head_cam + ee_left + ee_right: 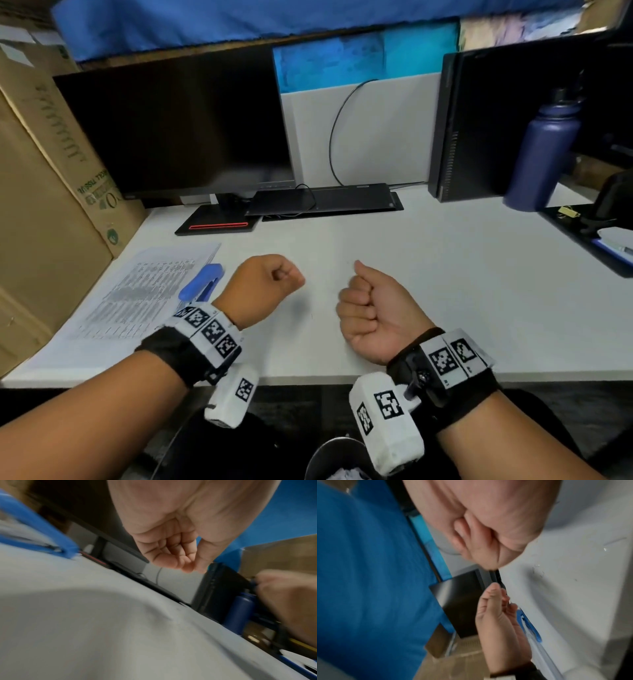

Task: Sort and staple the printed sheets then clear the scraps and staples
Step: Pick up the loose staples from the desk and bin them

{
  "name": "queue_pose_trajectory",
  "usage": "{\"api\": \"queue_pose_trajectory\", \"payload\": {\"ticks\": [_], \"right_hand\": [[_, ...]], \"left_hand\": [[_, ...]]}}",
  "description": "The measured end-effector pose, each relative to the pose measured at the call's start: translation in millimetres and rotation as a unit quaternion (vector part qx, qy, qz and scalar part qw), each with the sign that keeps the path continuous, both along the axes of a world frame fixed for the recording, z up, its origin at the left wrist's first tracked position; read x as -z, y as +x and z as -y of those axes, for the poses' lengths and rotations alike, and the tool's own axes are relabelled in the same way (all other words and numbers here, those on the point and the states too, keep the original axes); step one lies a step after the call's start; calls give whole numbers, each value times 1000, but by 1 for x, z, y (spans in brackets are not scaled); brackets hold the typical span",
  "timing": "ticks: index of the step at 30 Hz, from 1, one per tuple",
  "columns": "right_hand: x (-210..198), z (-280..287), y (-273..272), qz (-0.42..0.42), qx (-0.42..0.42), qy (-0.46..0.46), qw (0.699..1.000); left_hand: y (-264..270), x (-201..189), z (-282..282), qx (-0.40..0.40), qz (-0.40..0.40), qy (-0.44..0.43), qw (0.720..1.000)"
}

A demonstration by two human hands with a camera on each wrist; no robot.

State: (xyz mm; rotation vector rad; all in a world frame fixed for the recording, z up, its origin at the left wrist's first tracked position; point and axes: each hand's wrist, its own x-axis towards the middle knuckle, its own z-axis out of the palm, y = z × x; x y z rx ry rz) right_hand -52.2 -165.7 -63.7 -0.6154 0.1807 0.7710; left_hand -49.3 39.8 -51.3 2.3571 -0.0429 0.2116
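A stack of printed sheets (130, 301) lies at the left of the white desk (445, 291), with a blue stapler (202, 282) resting on its right edge. My left hand (274, 277) hovers just right of the stapler, fingers curled into a fist; in the left wrist view its thumb tip meets the fingertips (187, 563) and nothing shows between them. My right hand (363, 301) is a tight fist with the thumb sticking up, a short gap from the left hand. In the right wrist view a few tiny loose staples (538, 569) lie on the desk past the fist (479, 540).
A dark monitor (178, 130) and a black keyboard (325, 198) stand at the back. A cardboard box (44, 205) walls the left side. A computer tower (479, 126), a blue bottle (544, 150) and a black tray (582, 226) are at the right. A bin (335, 459) sits below the desk edge.
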Motion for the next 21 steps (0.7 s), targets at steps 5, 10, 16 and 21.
{"api": "queue_pose_trajectory", "payload": {"ticks": [5,10,16,21], "right_hand": [[-16,-41,-44,318,-312,-261,857],[32,-46,-78,503,-520,-446,526],[126,-50,-64,481,-510,-525,481],[234,-58,-30,409,-464,-583,527]], "left_hand": [[-12,43,-63,-87,-64,-224,968],[-22,55,-73,-112,-7,-461,880],[-22,65,-74,-72,18,-372,925],[-19,70,-79,-33,4,-286,958]]}}
